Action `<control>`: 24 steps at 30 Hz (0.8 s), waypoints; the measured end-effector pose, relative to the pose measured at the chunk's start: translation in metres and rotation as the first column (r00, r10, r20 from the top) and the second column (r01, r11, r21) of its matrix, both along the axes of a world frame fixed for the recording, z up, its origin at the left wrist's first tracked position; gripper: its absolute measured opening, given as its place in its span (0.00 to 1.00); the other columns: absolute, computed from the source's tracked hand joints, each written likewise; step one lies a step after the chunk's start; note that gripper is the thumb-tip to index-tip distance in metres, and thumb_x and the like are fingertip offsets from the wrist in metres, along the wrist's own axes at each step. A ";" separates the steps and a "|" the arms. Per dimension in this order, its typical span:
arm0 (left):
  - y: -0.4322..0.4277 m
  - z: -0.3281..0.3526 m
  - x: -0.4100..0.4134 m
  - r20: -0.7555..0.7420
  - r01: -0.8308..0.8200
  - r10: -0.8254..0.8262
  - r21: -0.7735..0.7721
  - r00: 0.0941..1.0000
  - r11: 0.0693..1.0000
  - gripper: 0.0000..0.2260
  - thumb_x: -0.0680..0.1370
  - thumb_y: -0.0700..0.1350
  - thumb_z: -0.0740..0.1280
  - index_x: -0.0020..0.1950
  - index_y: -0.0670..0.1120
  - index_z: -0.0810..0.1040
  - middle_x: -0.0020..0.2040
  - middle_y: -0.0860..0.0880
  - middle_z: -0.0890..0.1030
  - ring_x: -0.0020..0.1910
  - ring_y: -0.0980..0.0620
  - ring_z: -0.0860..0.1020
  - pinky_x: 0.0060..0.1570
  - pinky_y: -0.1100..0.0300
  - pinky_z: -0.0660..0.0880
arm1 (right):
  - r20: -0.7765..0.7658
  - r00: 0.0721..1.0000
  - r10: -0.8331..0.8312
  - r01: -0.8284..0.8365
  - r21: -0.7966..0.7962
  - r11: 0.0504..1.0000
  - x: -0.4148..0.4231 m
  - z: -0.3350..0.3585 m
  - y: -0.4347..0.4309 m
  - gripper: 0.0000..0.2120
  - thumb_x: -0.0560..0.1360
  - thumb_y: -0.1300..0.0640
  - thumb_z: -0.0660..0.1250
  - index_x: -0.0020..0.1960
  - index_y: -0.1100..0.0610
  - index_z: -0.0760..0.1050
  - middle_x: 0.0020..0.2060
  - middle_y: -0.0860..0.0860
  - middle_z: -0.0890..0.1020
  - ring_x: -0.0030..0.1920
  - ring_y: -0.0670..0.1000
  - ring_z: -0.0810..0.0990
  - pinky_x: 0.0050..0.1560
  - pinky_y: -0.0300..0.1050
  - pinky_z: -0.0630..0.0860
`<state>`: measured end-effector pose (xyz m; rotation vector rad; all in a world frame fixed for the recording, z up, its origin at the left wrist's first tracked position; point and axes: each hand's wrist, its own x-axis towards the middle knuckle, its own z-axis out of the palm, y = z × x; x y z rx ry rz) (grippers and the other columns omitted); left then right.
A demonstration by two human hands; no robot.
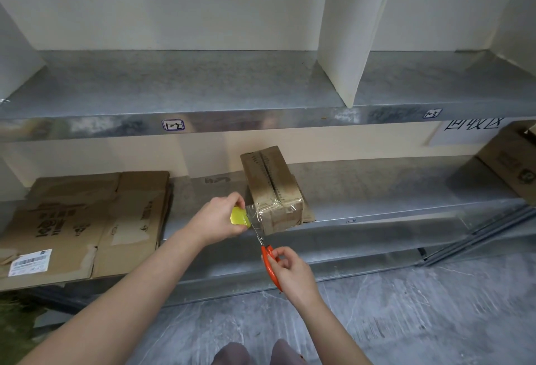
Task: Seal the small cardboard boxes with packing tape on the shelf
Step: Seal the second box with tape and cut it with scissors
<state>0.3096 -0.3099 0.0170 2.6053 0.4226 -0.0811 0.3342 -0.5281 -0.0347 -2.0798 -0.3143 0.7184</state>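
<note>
A small brown cardboard box [271, 187] stands on the lower metal shelf [377, 190], clear tape wrapped over its near end. My left hand [220, 216] grips a yellow tape roll [240, 216] just left of the box, with a strip of clear tape stretched from the roll to the box. My right hand [293, 272] holds orange-handled scissors [268, 257] below the box. The blades point up at the stretched tape between roll and box.
Flattened cardboard sheets [87, 219] lie on the lower shelf at the left. Another cardboard box [513, 161] sits at the far right. The upper shelf [203, 86] holds a white upright divider [348, 45]. Grey stone floor lies below.
</note>
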 end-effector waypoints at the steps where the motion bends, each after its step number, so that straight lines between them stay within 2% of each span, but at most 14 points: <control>1: 0.000 0.000 -0.001 -0.002 0.002 -0.002 0.000 1.000 1.000 0.20 0.69 0.53 0.75 0.56 0.52 0.71 0.53 0.50 0.79 0.49 0.50 0.76 0.46 0.58 0.73 | 0.017 1.000 0.002 -0.002 -0.013 1.000 0.001 0.000 0.000 0.07 0.76 0.40 0.66 0.45 0.43 0.75 0.32 0.45 0.78 0.33 0.44 0.77 0.34 0.40 0.72; 6: 0.000 0.000 -0.002 0.008 0.002 -0.002 0.005 1.000 1.000 0.20 0.69 0.54 0.74 0.56 0.52 0.71 0.54 0.50 0.79 0.51 0.49 0.76 0.49 0.56 0.74 | 0.013 1.000 0.017 -0.016 -0.047 0.999 0.003 0.001 0.000 0.09 0.75 0.39 0.66 0.45 0.44 0.74 0.33 0.46 0.79 0.35 0.45 0.78 0.35 0.42 0.74; 9: 0.000 0.000 -0.002 0.002 0.013 -0.013 0.005 1.000 1.000 0.20 0.70 0.53 0.74 0.56 0.52 0.71 0.54 0.50 0.79 0.51 0.49 0.76 0.49 0.56 0.74 | -0.115 0.993 0.024 -0.024 0.008 1.000 0.000 0.005 0.001 0.15 0.72 0.34 0.67 0.46 0.45 0.75 0.35 0.48 0.79 0.36 0.46 0.78 0.40 0.43 0.75; 11: -0.001 -0.001 -0.001 0.004 0.015 -0.015 0.012 1.000 1.000 0.19 0.70 0.52 0.74 0.56 0.51 0.71 0.53 0.50 0.79 0.51 0.49 0.76 0.49 0.55 0.74 | -0.204 0.978 0.041 -0.034 0.037 0.999 -0.004 0.007 0.002 0.18 0.71 0.33 0.67 0.48 0.46 0.75 0.43 0.50 0.82 0.43 0.47 0.80 0.47 0.44 0.77; 13: -0.002 -0.002 0.001 0.019 0.014 -0.014 0.017 1.000 1.000 0.19 0.70 0.51 0.74 0.56 0.51 0.71 0.53 0.50 0.80 0.51 0.49 0.77 0.49 0.55 0.74 | -0.263 0.963 0.058 -0.044 0.059 0.997 -0.005 0.009 0.003 0.19 0.71 0.32 0.66 0.50 0.46 0.75 0.46 0.49 0.82 0.47 0.48 0.80 0.52 0.46 0.77; 17: -0.006 -0.004 0.001 0.016 0.042 -0.043 0.046 0.999 0.998 0.18 0.70 0.51 0.74 0.55 0.52 0.70 0.51 0.52 0.79 0.48 0.51 0.75 0.42 0.60 0.69 | -0.350 0.931 0.101 -0.088 0.054 0.995 -0.005 0.013 0.002 0.20 0.73 0.30 0.62 0.54 0.45 0.71 0.42 0.47 0.77 0.45 0.46 0.76 0.47 0.41 0.73; 21: -0.006 -0.005 0.001 0.005 0.050 -0.051 0.042 0.999 0.998 0.18 0.69 0.52 0.74 0.54 0.53 0.70 0.50 0.52 0.79 0.47 0.52 0.75 0.42 0.59 0.71 | -0.371 0.921 0.121 -0.112 0.045 0.993 -0.003 0.015 0.000 0.22 0.73 0.30 0.61 0.56 0.45 0.70 0.38 0.46 0.75 0.41 0.45 0.74 0.43 0.39 0.69; 24: -0.004 -0.004 0.001 -0.005 0.041 -0.041 0.046 0.999 0.998 0.18 0.69 0.52 0.74 0.53 0.53 0.70 0.49 0.52 0.79 0.46 0.51 0.75 0.41 0.60 0.69 | -0.393 0.912 0.119 -0.112 0.042 0.993 0.000 0.017 0.003 0.23 0.73 0.30 0.62 0.58 0.46 0.70 0.38 0.45 0.74 0.42 0.45 0.73 0.44 0.40 0.68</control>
